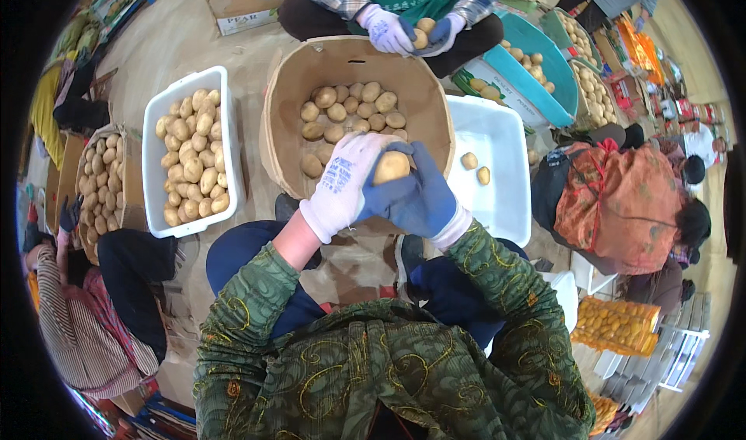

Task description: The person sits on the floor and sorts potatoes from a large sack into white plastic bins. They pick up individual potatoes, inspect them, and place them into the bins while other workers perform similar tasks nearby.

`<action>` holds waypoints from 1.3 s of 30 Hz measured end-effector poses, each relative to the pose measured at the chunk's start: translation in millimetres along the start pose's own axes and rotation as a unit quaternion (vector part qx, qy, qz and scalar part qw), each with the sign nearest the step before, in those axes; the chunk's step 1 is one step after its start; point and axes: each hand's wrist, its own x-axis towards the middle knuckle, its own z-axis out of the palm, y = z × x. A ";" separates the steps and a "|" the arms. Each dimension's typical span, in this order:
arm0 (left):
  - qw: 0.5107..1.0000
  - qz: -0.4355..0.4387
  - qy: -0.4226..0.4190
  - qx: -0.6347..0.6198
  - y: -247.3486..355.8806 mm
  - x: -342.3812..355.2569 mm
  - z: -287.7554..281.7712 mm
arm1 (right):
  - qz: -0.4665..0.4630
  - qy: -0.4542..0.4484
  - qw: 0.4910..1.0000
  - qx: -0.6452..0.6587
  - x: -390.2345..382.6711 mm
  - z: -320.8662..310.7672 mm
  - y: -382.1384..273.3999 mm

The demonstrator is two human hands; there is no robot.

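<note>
Both my hands are gloved and close together over the near rim of a round cardboard bin (284,121). A yellowish potato (392,168) sits between them. My left hand (347,179), in a white glove with a blue coated palm, curls its fingers round the potato's left side. From the right, my right hand (426,194), showing blue coating and a white cuff, grips the same potato. Several loose potatoes (336,112) lie on the bottom of the bin, beyond my hands. Part of the bin's near side is hidden behind my hands.
To the left stands a white tub (158,193) piled with potatoes; to the right, a white tub (509,207) holds two. Across the bin, a co-worker's gloved hands (412,34) hold potatoes. A blue-green basin (561,82) with potatoes stands far right. Other people sit on both sides.
</note>
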 end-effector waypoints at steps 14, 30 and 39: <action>0.971 -0.109 -0.049 -0.208 -11.0 9.3 23.0 | -0.034 0.014 0.999 0.018 -9.5 -23.3 1.6; 0.974 -0.167 0.067 -0.136 -33.7 0.2 9.2 | -0.092 0.237 0.917 -0.309 -64.4 -80.8 -26.6; 0.948 -0.261 0.107 -0.149 -30.0 -6.0 -35.6 | 0.071 0.458 0.407 -0.787 -159.3 -279.1 -109.5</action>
